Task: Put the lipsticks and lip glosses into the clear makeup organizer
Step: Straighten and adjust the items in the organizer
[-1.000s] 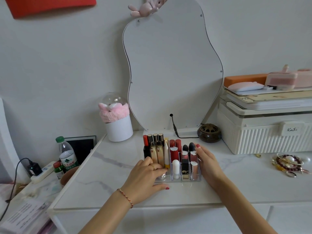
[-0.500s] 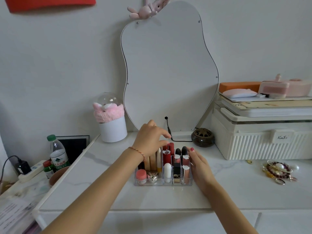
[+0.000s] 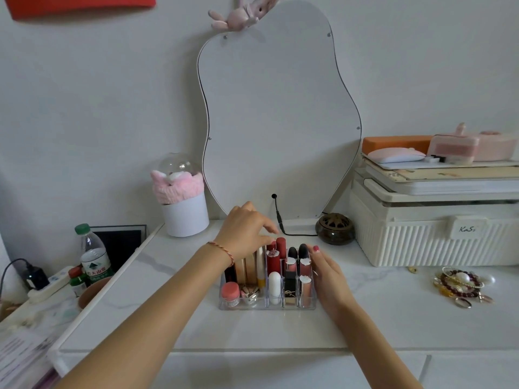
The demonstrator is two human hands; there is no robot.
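Head view showed your two forearms reaching in from the near edge of the white marble bench (image 3: pixel 393 313) toward its middle. Your right hand (image 3: pixel 327 276) lay along the right wall of the clear makeup organizer (image 3: pixel 266 304), fingers straight and relaxed, a red-nailed fingertip up by the far right corner; its grip was open, pressed flat against the plastic rather than curled round anything. The organizer sat mid-bench, closer to the back edge than the near one. In its front row you had a small pink-lidded jar (image 3: pixel 230 293), some silver pieces, a white tube (image 3: pixel 274 282), a black lipstick (image 3: pixel 290 286) with a gold logo and a rosy lip gloss (image 3: pixel 306 287). Behind them stood gold tubes (image 3: pixel 247 269), dark red lipsticks (image 3: pixel 276 256) and two black-capped ones (image 3: pixel 297 251). Your left hand (image 3: pixel 244 231), with a red cord bracelet at the wrist, hovered over the back-left compartments, fingers curled down, tips at the tops of the red lipsticks; whether that grip pinched one, you could not tell. Farther back, a white cup (image 3: pixel 186 217) with pink fluff stood left, a dark round burner (image 3: pixel 335 228) right, and the wavy mirror (image 3: pixel 278 113) leaned on the wall. Beads (image 3: pixel 460 284) lay toward the right edge before a ribbed white box (image 3: pixel 432 237).
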